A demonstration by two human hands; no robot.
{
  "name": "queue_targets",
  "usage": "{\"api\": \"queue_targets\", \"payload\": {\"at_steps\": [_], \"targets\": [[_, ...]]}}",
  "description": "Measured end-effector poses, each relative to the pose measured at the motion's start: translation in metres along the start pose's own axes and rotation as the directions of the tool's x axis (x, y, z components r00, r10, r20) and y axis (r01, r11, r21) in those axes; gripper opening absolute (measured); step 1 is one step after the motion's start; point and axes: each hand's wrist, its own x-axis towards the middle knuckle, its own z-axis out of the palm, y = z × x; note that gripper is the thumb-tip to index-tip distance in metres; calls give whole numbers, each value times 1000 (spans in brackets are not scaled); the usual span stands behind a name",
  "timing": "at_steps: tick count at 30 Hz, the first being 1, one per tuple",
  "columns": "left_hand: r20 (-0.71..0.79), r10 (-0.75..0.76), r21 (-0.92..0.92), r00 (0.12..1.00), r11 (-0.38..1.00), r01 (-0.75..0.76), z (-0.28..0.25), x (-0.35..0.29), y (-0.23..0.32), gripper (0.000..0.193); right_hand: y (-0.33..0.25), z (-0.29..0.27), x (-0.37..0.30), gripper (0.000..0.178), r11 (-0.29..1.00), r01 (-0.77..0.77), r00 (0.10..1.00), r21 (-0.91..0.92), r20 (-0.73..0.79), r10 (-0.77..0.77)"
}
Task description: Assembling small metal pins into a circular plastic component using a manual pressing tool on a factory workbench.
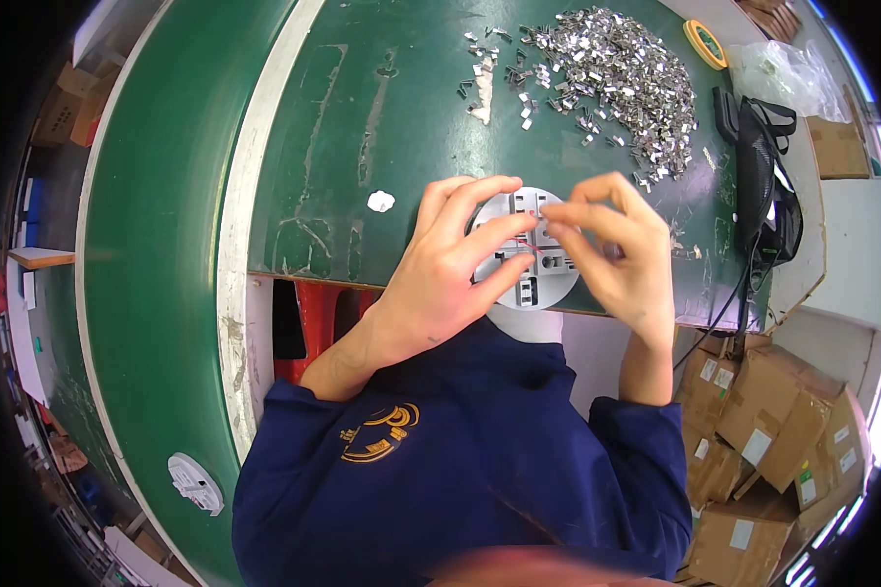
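A round grey plastic housing (553, 287) with moulded compartments lies at the table's near edge, between my hands. Inside it a short red wire (531, 245) and small dark parts show. My left hand (450, 256) grips the housing from the left, its thumb and index finger reaching over the middle near the wire. Above the right half of the housing, my right hand (622, 249) has thumb and index finger pinched together. Whatever sits between those fingertips is too small or hidden to tell.
A heap of small metal clips (622, 78) covers the far right of the green table (401, 127). Nearby are a yellow tape roll (705, 45), a black bag (768, 186) and clear plastic (788, 78). A similar housing (196, 483) lies on the left conveyor belt (166, 293). Cardboard boxes (773, 411) stand at right.
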Motion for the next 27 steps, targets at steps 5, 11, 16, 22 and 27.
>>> {"api": "queue_targets", "payload": {"at_steps": [5, 11, 16, 22, 27], "targets": [[-8, 8, 11, 1000, 1000, -7, 7, 3, 0, 23, 8, 2, -17, 20, 997, 63, 997, 42, -52, -60], [-29, -40, -42, 999, 998, 39, 9, 2, 1, 19, 18, 12, -28, 23, 977, 213, 969, -28, -126, -215], [-26, -54, -40, 998, 998, 53, 10, 3, 1, 18, 23, 19, -30, 25, 948, 296, 930, -117, -193, -314], [-17, -58, -33, 998, 998, 57, 10, 3, 1, 18, 26, 25, -31, 25, 933, 330, 911, -142, -209, -355], [-26, -55, -46, 998, 998, 53, 11, 3, 2, 17, 24, 23, -32, 25, 936, 319, 918, -150, -198, -344]]}}
